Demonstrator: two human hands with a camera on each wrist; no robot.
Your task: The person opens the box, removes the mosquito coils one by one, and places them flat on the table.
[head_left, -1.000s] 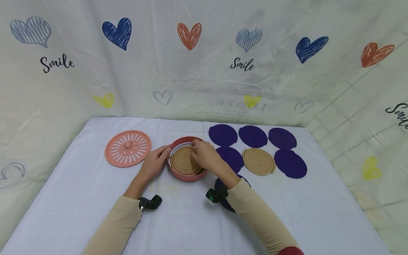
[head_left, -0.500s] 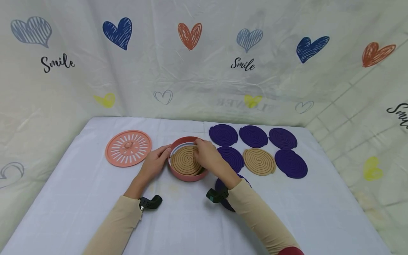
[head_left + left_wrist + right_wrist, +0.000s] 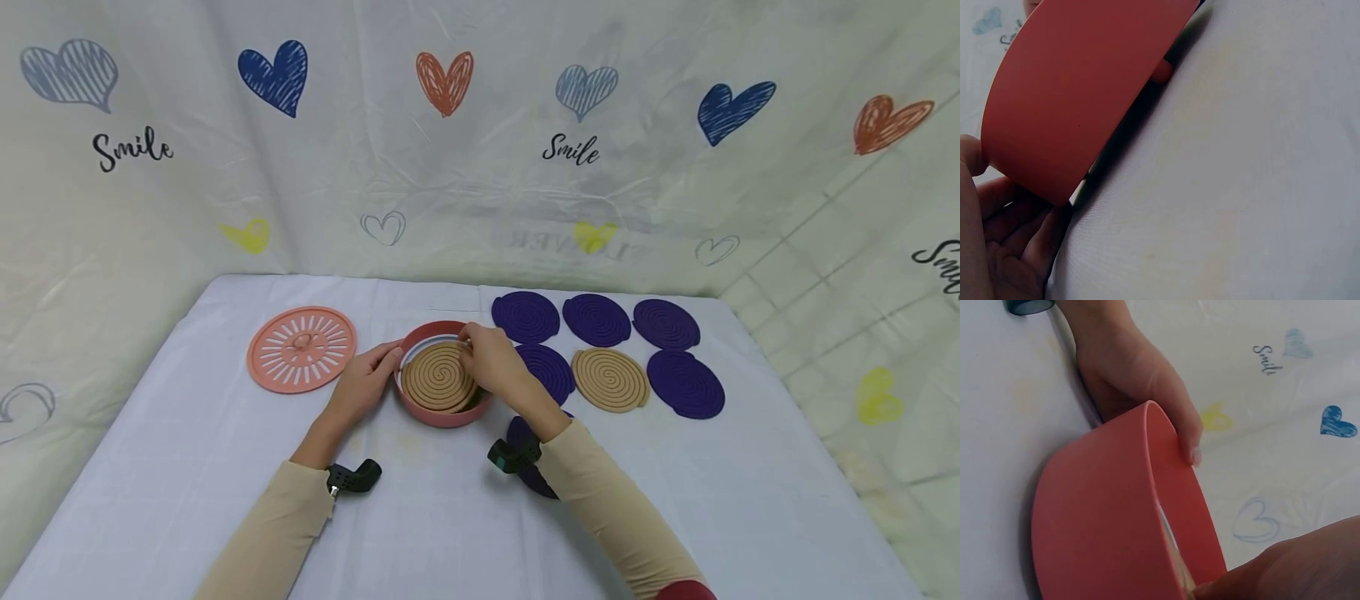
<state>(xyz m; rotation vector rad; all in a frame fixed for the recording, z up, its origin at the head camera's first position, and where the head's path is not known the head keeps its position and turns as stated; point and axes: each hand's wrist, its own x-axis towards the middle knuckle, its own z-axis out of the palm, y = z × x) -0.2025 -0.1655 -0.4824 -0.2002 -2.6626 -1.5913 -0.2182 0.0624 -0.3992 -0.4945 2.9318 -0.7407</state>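
Note:
A round reddish-pink mosquito coil holder (image 3: pixel 444 421) stands at the middle of the table. My left hand (image 3: pixel 362 385) grips its left side, the thumb over the rim and the fingers against the outer wall (image 3: pixel 1079 94). Inside lies a tan mosquito coil (image 3: pixel 435 379), with a pale ring showing along the far side behind it. My right hand (image 3: pixel 498 365) reaches over the holder's right rim, fingers bent, and pinches the tan coil at its right edge. In the right wrist view, a fingertip meets the coil's edge just inside the wall; the other fingertips are hidden.
A slotted pink lid (image 3: pixel 302 350) lies left of the holder. To the right are several purple coils (image 3: pixel 525 317) and another tan coil (image 3: pixel 610 381) in rows. One purple coil (image 3: pixel 536 479) is partly under my right forearm. A printed cloth backdrop (image 3: pixel 480 183) rises behind the table.
My right hand has shifted slightly to the right along the holder's rim. The left hand, holder and lid stay in place.

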